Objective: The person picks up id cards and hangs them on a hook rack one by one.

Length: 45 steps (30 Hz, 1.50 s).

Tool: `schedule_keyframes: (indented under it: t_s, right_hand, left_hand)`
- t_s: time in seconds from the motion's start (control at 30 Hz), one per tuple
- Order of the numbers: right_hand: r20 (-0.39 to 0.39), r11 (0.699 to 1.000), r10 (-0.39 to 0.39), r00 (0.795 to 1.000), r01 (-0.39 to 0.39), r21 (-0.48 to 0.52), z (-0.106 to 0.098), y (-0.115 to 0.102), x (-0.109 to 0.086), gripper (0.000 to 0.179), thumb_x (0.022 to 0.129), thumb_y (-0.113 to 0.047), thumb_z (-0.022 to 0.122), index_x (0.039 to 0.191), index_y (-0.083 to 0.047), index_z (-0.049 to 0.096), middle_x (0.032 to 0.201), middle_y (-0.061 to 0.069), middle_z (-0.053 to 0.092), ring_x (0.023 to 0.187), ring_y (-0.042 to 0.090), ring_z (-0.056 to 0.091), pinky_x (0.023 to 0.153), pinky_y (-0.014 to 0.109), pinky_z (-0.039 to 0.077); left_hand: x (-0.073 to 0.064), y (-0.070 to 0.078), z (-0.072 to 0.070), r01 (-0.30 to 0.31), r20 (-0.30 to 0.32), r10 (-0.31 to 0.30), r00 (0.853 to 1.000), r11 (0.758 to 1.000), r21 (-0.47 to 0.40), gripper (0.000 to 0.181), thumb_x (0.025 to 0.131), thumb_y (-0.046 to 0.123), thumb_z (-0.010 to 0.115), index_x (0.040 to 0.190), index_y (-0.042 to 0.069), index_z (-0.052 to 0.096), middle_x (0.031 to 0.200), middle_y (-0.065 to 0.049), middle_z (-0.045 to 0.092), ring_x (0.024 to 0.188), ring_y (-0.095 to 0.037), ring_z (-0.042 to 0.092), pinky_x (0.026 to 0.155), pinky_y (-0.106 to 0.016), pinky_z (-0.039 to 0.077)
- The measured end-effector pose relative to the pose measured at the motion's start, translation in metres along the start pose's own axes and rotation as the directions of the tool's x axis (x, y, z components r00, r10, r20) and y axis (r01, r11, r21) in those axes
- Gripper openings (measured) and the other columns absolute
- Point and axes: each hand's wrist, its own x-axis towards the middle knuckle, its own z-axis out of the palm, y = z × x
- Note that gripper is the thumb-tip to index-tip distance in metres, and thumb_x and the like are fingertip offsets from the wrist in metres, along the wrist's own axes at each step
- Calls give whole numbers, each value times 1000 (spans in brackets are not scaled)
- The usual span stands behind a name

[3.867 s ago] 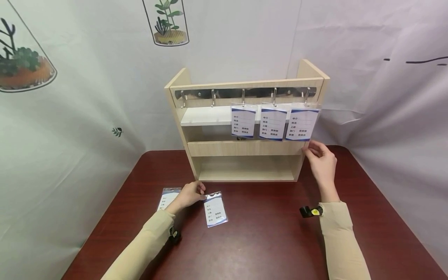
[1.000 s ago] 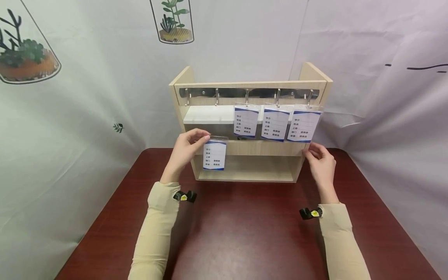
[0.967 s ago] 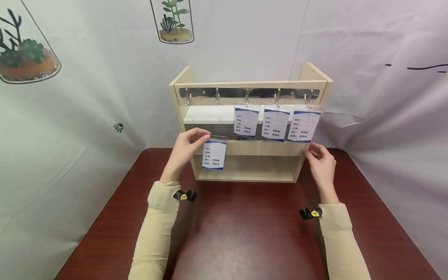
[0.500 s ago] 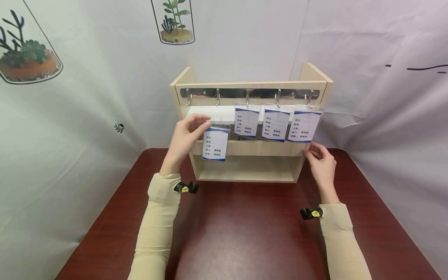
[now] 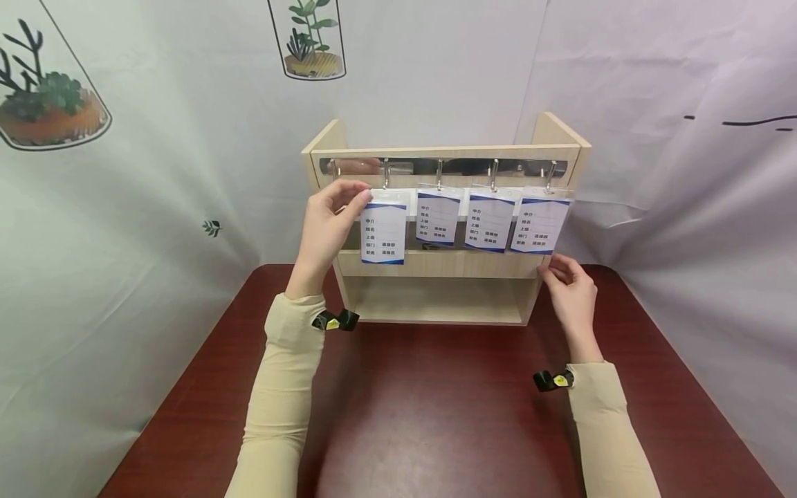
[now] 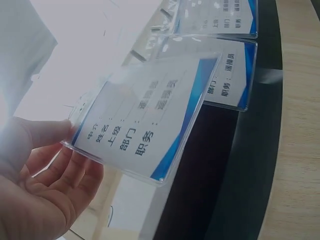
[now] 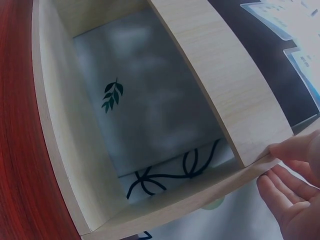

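My left hand (image 5: 330,218) pinches a clear-sleeved ID badge (image 5: 383,235) by its upper left corner, thumb in front. The badge hangs upright with its top edge just under the second hook from the left (image 5: 386,173). Whether its slot is on that hook cannot be made out. Three similar badges hang on the hooks to the right, the nearest being a badge (image 5: 438,218) on the middle hook. My right hand (image 5: 571,290) grips the right side panel of a pale wooden shelf (image 5: 438,264), thumb on the front edge and fingers behind, as the right wrist view shows.
The shelf stands on a dark red table (image 5: 429,401) against a pale fabric backdrop (image 5: 436,76) printed with plants. A metal hook rail (image 5: 470,167) runs across the shelf's upper front. My left sleeve (image 5: 280,387) covers part of the table at left.
My left hand has taken one badge off the table and raised it to the second hook. Another badge, earlier on the table at left, is out of sight now. My right hand stays put.
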Motion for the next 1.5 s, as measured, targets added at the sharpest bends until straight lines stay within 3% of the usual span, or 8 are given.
schedule_keyframes:
  t_s: [0.33,0.7,1.0,1.5]
  right_hand:
    - [5,999,26,1000,-25,-19,-1,-1,-1,39,95,-25,70,128,-6,67,119,14,71,93,-10,62,79,12,47]
    - [1,999,22,1000,-22,-24,0,0,-1,38,95,-24,70,127,-5,67,119,15,70,92,-11,61,80,11,47]
    - [0,999,16,1000,-16,-31,0,0,0,38,95,-24,71,127,-3,67,118,15,71,91,-12,60,79,10,46]
    - [4,999,19,1000,-19,-29,0,-1,-1,39,95,-24,70,128,-4,67,119,16,70,92,-12,60,79,10,46]
  left_hand:
    - [6,6,8,-43,-69,51,996,992,117,22,99,18,66,109,-1,69,102,-12,72,89,-14,66,74,-24,49]
    - [6,7,19,-47,-129,83,988,965,258,19,99,17,65,109,1,70,96,-13,75,74,-20,66,63,-23,46]
    - [4,7,23,-65,-174,117,978,957,282,17,98,14,66,106,0,71,88,-13,74,67,-15,60,60,-22,41]
    - [1,7,26,-94,-194,157,968,950,298,17,97,15,68,105,0,71,89,-12,75,68,-17,62,63,-21,43]
